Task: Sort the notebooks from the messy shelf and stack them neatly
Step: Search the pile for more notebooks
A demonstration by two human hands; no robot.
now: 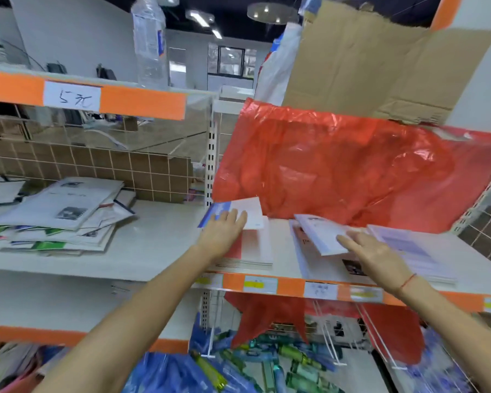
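Observation:
My left hand [223, 232] lies flat with straight fingers on a blue-and-white notebook [250, 212], which tops a red-and-white stack [253, 251] on the white shelf [165, 242]. My right hand [372, 251] touches a tilted white-and-blue notebook [321, 235] with extended fingers; that one lies across another stack [318, 265]. A third, pale purple pile [408, 248] sits further right. On the left shelf bay a messy heap of white and green notebooks [60, 214] is spread out.
A red plastic bag [338, 168] hangs over the back of the right bay, with torn cardboard [366, 63] above it. A wire grid [82, 160] backs the left bay. Blue bags and green packages [253, 361] fill the lower shelf. A clear bottle [149, 43] stands on the top shelf.

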